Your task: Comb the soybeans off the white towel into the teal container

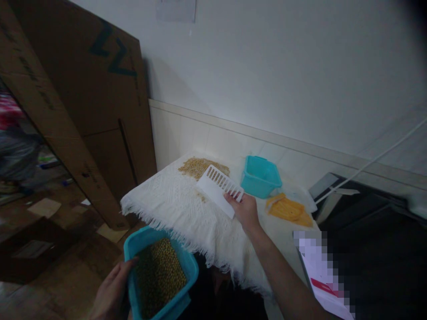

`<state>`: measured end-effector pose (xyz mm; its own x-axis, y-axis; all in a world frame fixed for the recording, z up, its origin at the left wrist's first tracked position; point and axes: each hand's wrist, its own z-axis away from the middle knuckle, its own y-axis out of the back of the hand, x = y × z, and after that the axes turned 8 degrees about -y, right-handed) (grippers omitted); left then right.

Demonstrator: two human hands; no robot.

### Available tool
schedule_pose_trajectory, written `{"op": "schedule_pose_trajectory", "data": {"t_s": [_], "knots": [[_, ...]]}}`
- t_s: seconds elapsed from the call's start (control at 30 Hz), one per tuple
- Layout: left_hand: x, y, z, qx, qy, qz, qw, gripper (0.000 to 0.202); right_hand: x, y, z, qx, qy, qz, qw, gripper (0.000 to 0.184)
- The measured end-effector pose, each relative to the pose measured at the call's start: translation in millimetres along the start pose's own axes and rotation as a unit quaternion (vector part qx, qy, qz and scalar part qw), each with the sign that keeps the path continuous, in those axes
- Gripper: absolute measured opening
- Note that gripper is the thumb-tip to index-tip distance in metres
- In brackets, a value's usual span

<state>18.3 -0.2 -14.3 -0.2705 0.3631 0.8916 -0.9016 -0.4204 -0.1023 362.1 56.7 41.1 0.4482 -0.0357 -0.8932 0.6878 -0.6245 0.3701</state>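
My left hand (115, 284) grips the left wall of a turquoise plastic basket (193, 266), which hangs just below the table's fringed edge. Inside it lie yellow soybeans (168, 266) beside a dark, shaded patch. In my right hand (245, 211) is a flat white plastic board (216, 195) with a row of slots along one edge, pinched at its right end. The board is tilted over the white tablecloth (167, 200). Behind it a pile of soybeans (196, 167) is spread on the cloth, partly hidden by the board, and a few bits lie near its lower left edge.
A second turquoise basket (262, 189) stands on the table near the wall, with a folded yellow cloth (290, 209) in front of it. A tall cardboard box (110, 102) rises at left. Dark equipment (373, 235) and a white rod (373, 160) are at right.
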Motion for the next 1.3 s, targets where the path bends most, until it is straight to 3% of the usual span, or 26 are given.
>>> {"op": "schedule_pose_trajectory", "data": {"t_s": [0.13,0.23,0.5,0.8,1.07,1.3], "knots": [[1.1,2.8,-4.5,0.001,0.051,0.046,0.998,0.003,-5.2,1.3,-1.2,0.037,0.004,-0.005,0.999,0.040],[-1.4,4.6,-8.1,-0.013,0.054,0.057,0.997,0.005,-6.1,-2.9,5.5,0.041,0.006,0.019,0.999,0.038],[-1.3,2.3,-4.7,0.009,0.057,0.059,0.997,0.006,-2.6,-20.4,24.2,0.010,-0.016,0.069,0.997,0.033],[-9.9,12.0,-13.0,-0.028,0.036,0.051,0.998,0.016,-6.6,-22.2,23.8,-0.028,0.000,0.052,0.998,0.030],[6.5,-2.3,0.0,0.017,0.033,0.057,0.998,0.011,-15.0,-21.1,30.3,-0.049,0.038,0.052,0.997,0.030],[6.6,-2.0,1.2,0.014,0.046,0.067,0.997,0.027,-20.5,-22.7,33.6,-0.083,0.064,0.053,0.993,0.026]]}}
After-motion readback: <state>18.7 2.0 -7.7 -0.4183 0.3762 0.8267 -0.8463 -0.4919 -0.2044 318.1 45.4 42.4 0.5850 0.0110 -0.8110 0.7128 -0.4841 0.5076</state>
